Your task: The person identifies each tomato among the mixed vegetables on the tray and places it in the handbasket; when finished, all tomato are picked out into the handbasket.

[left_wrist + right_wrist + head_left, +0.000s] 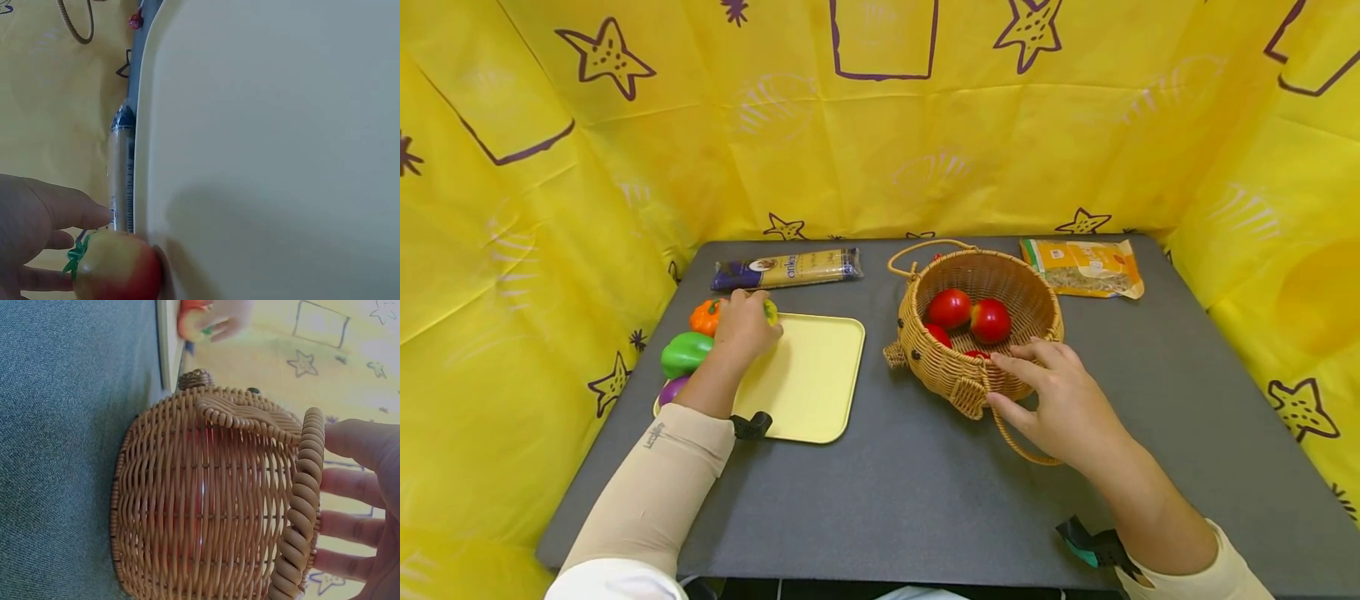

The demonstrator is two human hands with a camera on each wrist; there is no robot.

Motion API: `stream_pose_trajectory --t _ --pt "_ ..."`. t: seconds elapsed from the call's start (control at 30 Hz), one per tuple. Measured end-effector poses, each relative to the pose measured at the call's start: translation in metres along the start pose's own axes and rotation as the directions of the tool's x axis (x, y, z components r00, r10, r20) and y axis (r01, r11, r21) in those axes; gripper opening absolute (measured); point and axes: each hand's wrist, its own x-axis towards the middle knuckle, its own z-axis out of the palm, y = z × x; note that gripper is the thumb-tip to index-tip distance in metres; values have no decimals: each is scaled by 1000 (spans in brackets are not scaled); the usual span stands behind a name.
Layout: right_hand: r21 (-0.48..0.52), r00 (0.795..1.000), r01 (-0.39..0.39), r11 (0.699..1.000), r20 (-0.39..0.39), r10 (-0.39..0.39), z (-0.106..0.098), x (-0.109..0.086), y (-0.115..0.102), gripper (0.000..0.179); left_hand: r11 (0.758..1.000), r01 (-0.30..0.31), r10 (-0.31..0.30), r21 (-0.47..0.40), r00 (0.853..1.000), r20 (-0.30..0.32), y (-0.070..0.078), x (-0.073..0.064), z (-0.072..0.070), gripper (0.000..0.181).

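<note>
Left hand is curling its fingers around a yellow-red tomato at the tray's 11 o'clock corner, just beside the orange pepper. Right hand is resting with fingers spread and relaxed against the basket at its 5 o'clock side, gripping nothing. Red tomatoes are lying inside the basket.

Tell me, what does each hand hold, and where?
Left hand grips a toy tomato by its body. Right hand rests open on the basket rim.
</note>
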Motion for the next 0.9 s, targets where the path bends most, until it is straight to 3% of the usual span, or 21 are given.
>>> stream_pose_trajectory --t 0.3,0.57,0.73,0.9 --pt "4 1000 11 1000 -13 -11 -1 1 -1 45 999 -35 35 18 999 12 -8 3 7 62" --pt "8 1000 12 1000 -13 -12 -1 1 -1 44 998 -60 60 -5 998 17 -6 3 10 66" --pt "6 1000 6 1000 -3 -6 0 1 -1 45 992 -117 117 -41 993 3 8 -6 6 66" --pt "5 1000 6 1000 -4 -6 0 1 -1 45 979 -179 177 -100 984 -30 35 -16 -4 66"
